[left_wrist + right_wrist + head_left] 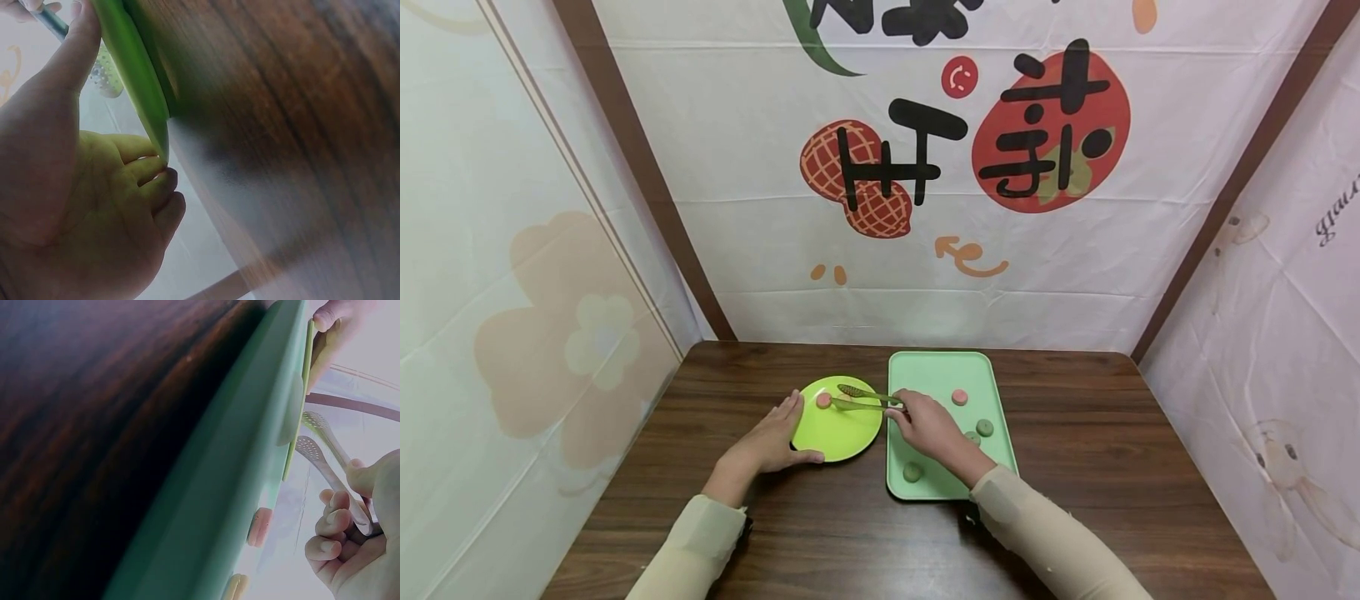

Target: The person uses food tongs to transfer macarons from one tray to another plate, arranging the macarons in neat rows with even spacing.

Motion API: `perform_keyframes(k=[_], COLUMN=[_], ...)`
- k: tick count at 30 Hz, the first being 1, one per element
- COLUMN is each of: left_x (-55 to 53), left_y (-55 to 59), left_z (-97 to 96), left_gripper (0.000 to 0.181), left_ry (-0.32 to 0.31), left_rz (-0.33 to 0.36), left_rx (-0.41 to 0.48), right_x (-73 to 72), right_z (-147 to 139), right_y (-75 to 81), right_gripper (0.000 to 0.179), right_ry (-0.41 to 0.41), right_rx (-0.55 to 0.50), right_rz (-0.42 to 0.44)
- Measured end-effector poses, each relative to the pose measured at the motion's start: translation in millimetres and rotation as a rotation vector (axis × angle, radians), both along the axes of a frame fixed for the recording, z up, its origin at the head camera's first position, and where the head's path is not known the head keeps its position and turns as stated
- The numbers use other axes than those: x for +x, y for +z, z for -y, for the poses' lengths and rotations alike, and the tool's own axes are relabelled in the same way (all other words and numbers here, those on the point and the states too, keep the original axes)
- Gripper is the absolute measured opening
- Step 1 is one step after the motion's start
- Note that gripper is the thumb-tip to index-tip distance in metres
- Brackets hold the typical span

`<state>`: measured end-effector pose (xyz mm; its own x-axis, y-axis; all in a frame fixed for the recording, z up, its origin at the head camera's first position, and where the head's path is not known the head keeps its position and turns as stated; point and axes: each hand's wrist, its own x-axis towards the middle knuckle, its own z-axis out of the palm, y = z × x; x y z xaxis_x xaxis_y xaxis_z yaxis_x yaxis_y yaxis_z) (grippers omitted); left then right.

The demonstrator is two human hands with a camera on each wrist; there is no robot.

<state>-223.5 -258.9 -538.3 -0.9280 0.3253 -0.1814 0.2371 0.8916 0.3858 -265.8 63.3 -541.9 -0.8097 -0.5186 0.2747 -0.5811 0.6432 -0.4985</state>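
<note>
My left hand (775,437) rests at the left rim of a yellow-green round plate (842,437), thumb and fingers spread along its edge. In the left wrist view the fingertips touch the rim of the plate (134,75). My right hand (928,425) grips a pair of green tongs (880,407) by the handle end, reaching over the tray. Their perforated tips stand apart above the plate, as the right wrist view also shows of the tongs (328,462). A small round pink piece (823,400) lies on the plate near the tips. Something pale pink shows between the tips, partly hidden.
A mint-green tray (936,367) stands right of the plate. On it are a pink round piece (959,397) and green ones, including one (985,427) at the right and another (912,472) near the front. Printed cloth walls (760,250) enclose the brown wooden table (1090,450).
</note>
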Motion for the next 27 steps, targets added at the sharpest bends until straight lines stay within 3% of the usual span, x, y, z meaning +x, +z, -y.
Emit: perform_keyframes(k=[12, 27], left_x=[0.2, 1.4], left_y=[1.5, 2.1], left_z=[-1.5, -0.6], left_gripper=[0.128, 0.129], left_ry=[0.005, 0.017], left_rz=[0.014, 0.027], left_rx=[0.016, 0.03], right_x=[-0.2, 2.8], right_z=[0.8, 0.1], right_y=[2.5, 4.2], right_gripper=[0.019, 0.029], right_ry=[0.003, -0.02], right_rx=[-0.001, -0.021], right_rz=[0.002, 0.06])
